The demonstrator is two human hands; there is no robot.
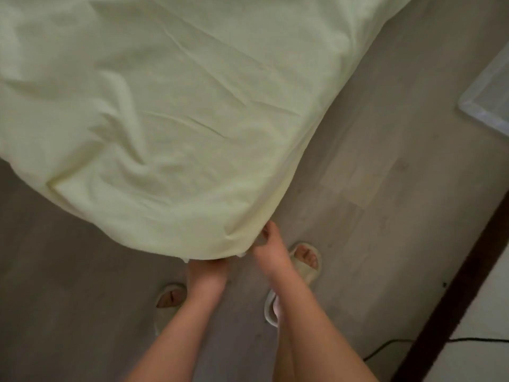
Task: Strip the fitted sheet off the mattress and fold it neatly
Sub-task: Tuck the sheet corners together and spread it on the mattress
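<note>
Bedroom, at the near corner of the bed: you stand over a pale yellow-green fitted sheet (170, 111), which lies creased across the top of the bed and wraps down over the rounded corner closest to you. It fills the left and far part of the view, and the mattress beneath it is wholly covered.

Your left hand (208, 270) sits at the very bottom of that corner with its fingers pushed under the hem and out of sight, so you cannot tell whether they grip the cloth. Your right hand (271, 252) is just beside it on the right, its fingertips (266, 230) slightly bent, close together and touching the sheet's edge. Blur hides whether they pinch it.

Below your forearms, your feet in pale open-toed slippers (307, 261) stand on a grey wood-grain floor (371, 188). A clear plastic bin (489, 97) sits at the far right edge, well apart from the bed. A thin black cable (385, 346) runs across the floor at near right, crossing a dark strip (454, 285).
</note>
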